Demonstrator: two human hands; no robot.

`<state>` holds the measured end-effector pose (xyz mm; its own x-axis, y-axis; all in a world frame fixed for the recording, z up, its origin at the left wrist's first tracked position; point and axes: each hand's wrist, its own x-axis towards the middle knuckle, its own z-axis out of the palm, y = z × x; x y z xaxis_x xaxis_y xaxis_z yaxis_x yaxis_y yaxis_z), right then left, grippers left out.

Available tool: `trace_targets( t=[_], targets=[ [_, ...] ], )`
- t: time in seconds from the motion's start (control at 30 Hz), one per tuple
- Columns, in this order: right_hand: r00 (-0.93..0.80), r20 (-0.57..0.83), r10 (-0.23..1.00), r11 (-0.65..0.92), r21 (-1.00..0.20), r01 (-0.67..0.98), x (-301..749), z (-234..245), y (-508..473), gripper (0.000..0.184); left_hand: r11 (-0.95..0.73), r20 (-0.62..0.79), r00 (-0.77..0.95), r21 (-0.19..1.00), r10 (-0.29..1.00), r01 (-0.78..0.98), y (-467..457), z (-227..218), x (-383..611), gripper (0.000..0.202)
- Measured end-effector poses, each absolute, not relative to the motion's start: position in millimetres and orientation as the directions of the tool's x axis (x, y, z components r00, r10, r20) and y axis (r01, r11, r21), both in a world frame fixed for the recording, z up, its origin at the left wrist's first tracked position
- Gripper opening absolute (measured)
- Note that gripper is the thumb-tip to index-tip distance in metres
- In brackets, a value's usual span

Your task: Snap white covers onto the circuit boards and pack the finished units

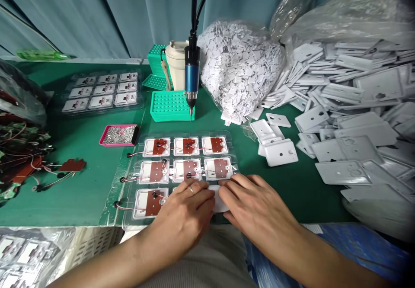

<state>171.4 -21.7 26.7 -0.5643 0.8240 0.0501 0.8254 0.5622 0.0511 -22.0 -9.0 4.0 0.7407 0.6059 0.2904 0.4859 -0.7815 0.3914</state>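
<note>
White plastic piece [221,199] sits between your two hands, over the front right spot of the clear tray [129,224]; seated or held just above, can't tell. Plain pale top, smooth, rounded corner at the near edge, left part covered by fingers. Your right hand [254,199] pinches its right end, fingertips on top, thumb at the near edge. Your left hand [189,210], ring on one finger, has bent fingers pressed together with tips on its left part; thumb hidden, so can't tell if it pinches.

Beyond and left of your hands, same tray: white cases [145,172] with brown boards [222,168], thin red and white leads, and small black round parts [122,180], some hanging past the left rim. Front middle case mostly hidden under your left hand.

Farther out on the green desk [81,206]: pink dish [110,145] of tiny metal bits, ahead-left of your hands. Blue and black screwdriver [192,76] hangs straight ahead, by a green holed block [165,110]. Far ahead-left, white pieces [103,90] with dark and pinkish print, too small to read. Right of your hands, heaped white covers [340,106].
</note>
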Motion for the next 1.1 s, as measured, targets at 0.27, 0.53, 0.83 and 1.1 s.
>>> trace_targets(
  t=[0.27,0.53,0.83,1.1],
  targets=[
    [-0.694,0.12,0.71,0.704,-0.158,0.692,195,25,-8,0.005,-0.903,0.297,0.853,0.145,0.43,0.404,2,18,-18,0.016],
    [-0.655,0.489,0.576,0.808,-0.221,0.546,229,-1,-15,0.036,-0.927,0.377,0.847,0.168,0.375,0.336,17,13,-22,0.016],
    [-0.644,0.508,0.572,0.81,-0.225,0.541,227,0,-8,0.029,-0.929,0.364,0.855,0.181,0.369,0.323,22,15,-20,0.02],
    [-0.644,0.506,0.574,0.812,-0.253,0.525,231,-4,-6,0.028,-0.909,0.279,0.869,0.208,0.409,0.361,24,18,-19,0.02]
  ],
)
